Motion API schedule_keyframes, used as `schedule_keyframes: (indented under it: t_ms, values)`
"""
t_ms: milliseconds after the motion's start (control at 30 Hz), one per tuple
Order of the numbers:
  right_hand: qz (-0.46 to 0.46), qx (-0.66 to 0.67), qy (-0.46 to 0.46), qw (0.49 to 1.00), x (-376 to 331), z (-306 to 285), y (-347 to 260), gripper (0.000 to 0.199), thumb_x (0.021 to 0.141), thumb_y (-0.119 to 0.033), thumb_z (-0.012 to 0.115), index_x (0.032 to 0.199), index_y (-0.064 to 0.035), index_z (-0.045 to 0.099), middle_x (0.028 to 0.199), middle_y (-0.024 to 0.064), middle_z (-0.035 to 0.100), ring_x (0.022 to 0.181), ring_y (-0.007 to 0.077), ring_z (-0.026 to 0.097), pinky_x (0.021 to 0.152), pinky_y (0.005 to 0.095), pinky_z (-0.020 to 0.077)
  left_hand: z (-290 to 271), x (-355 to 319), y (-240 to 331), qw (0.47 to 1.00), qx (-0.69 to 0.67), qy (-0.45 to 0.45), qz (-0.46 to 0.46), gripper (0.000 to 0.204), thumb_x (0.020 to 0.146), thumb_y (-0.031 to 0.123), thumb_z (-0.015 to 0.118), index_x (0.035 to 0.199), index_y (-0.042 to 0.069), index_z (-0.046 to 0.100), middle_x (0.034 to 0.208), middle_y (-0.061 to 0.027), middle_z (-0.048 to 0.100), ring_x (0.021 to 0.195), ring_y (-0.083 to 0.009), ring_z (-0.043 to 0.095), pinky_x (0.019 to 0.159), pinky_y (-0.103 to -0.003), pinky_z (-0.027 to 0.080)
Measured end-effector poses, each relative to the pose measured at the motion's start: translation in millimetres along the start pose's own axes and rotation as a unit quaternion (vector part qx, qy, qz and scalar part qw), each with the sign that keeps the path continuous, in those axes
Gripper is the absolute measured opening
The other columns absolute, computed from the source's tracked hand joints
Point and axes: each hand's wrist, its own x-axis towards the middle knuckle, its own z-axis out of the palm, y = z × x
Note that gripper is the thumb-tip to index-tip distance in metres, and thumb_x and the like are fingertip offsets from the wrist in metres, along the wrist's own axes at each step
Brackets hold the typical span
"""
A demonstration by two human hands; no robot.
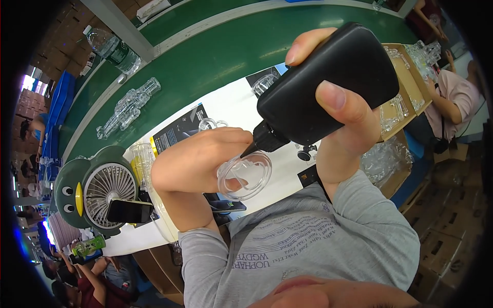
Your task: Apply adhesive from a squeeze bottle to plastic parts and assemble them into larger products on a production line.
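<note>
My right hand (352, 110) is wrapped round a black squeeze bottle (334, 77), which is tilted with its narrow nozzle pointing down to the left. My left hand (197, 159) grips a clear round plastic part (251, 179) with a wide ring-shaped rim. The nozzle tip is at the upper edge of this part, close to my left fingers; I cannot tell whether it touches. Just beyond my left hand, a small clear plastic piece (208, 123) lies on a printed sheet. Another clear ribbed piece (264, 84) sits farther back, partly behind the bottle.
On the left stand a green penguin-shaped fan (110, 187) and a phone (129, 211). A clear jointed plastic assembly (128, 108) and a water bottle (114, 50) are on the green bench (205, 56). Cardboard boxes (418, 84) with clear parts are at right, near another person (452, 102).
</note>
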Motion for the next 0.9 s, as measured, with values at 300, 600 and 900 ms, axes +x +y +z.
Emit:
schedule_keyframes:
  t_ms: [300, 600, 900]
  values:
    - [0.037, -0.063, 0.027, 0.997, -1.2, 15.0, -6.0, 0.036, 0.06, -0.02, 0.06, 0.085, 0.0046, 0.054, 0.086, 0.0153, 0.059, 0.064, 0.0154, 0.056, 0.057, 0.0223, 0.0472, 10.6, -2.7, -13.9, 0.997, -0.056, -0.05, 0.006, 0.037, 0.052, 0.017, 0.072, 0.074, -0.005, 0.053, 0.072, -0.0154, 0.047, 0.065, -0.033, 0.05, 0.058, -0.037, 0.042]
    - [0.057, -0.055, -0.006, 0.997, 1.5, 11.1, -12.8, 0.037, 0.056, -0.024, 0.062, 0.082, 0.0026, 0.056, 0.082, 0.0134, 0.059, 0.066, 0.0157, 0.057, 0.058, 0.0235, 0.0475, 16.9, 7.8, -16.1, 0.992, -0.083, -0.093, 0.02, 0.032, 0.056, 0.022, 0.072, 0.072, -0.001, 0.057, 0.067, -0.013, 0.054, 0.061, -0.0284, 0.054, 0.055, -0.032, 0.043]
    - [0.082, -0.077, -0.07, 0.991, 4.7, 2.7, -10.3, 0.035, 0.057, -0.023, 0.062, 0.081, 0.0021, 0.058, 0.084, 0.0121, 0.06, 0.067, 0.0153, 0.058, 0.059, 0.0234, 0.0476, 23.5, 20.6, -18.2, 0.976, -0.169, -0.104, 0.087, 0.029, 0.058, 0.023, 0.072, 0.078, 0.004, 0.062, 0.068, -0.0079, 0.06, 0.061, -0.0224, 0.059, 0.056, -0.028, 0.045]
